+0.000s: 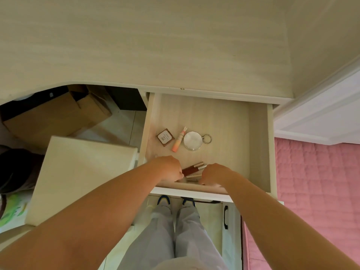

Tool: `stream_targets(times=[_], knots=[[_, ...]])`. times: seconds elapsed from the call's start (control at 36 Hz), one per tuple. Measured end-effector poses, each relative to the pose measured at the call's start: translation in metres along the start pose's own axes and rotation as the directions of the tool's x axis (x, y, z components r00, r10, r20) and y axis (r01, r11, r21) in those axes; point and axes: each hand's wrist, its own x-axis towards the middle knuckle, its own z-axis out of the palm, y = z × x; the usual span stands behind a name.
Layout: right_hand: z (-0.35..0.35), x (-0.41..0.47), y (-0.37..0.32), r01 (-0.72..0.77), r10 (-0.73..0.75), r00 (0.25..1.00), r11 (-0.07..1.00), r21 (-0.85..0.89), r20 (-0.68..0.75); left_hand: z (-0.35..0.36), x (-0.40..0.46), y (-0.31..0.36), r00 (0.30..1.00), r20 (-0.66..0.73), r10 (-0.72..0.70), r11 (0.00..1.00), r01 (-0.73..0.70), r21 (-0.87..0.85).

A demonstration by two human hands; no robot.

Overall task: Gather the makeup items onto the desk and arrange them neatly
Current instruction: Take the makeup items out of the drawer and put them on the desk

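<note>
Drawer pulled out, centre-right of frame, below desk top, which fills upper half and carries no makeup.

Both hands inside drawer at its near edge, lower centre. Left hand knuckles up, fingers curled down onto left end of a bundle of tubes; looks like a pinch on them, but fingertips hidden. Right hand likewise curled over right end of same bundle; exact contact not visible. Bundle: one dark red tube w/ metallic cap on top, several silver/gold ones under it, count unclear.

Other items further back in drawer, centre of frame, well apart from hands:
- small square brown compact, pale label, tilted.
- peach-orange tube w/ rabbit-ear cap, lying flat, just right of compact.
- round white mirror case w/ metal ring at its right side, just beside peach tube.

Surroundings: cardboard box under desk, left of frame; pale stool seat lower left; pink quilt right; person's grey trousers and blue-trimmed shoes bottom centre.
</note>
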Motion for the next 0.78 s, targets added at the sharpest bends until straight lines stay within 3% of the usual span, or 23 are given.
stream_targets(times=[0.11,0.22,0.39,0.56,0.78], knots=[[-0.005,0.015,-0.006,-0.005,0.008,0.994,0.999,0.034,-0.112,-0.004,0.018,-0.009,0.999,-0.021,-0.044,0.999,0.044,-0.010],[-0.014,0.035,-0.011,0.020,0.019,0.948,0.993,0.117,-0.317,-0.009,0.040,-0.019,0.959,-0.259,-0.115,0.993,0.112,-0.025],[-0.022,0.066,-0.018,0.029,0.002,0.881,0.998,0.058,-0.472,-0.018,0.072,-0.029,0.855,-0.483,-0.190,0.977,0.212,-0.009],[-0.030,0.095,-0.024,-0.035,0.034,0.875,0.999,0.007,-0.483,-0.015,0.100,-0.044,0.819,-0.529,-0.224,0.973,0.217,-0.075],[-0.025,0.119,-0.025,-0.033,0.063,0.857,0.997,0.068,-0.511,-0.001,0.122,-0.050,0.813,-0.519,-0.265,0.964,0.209,-0.165]])
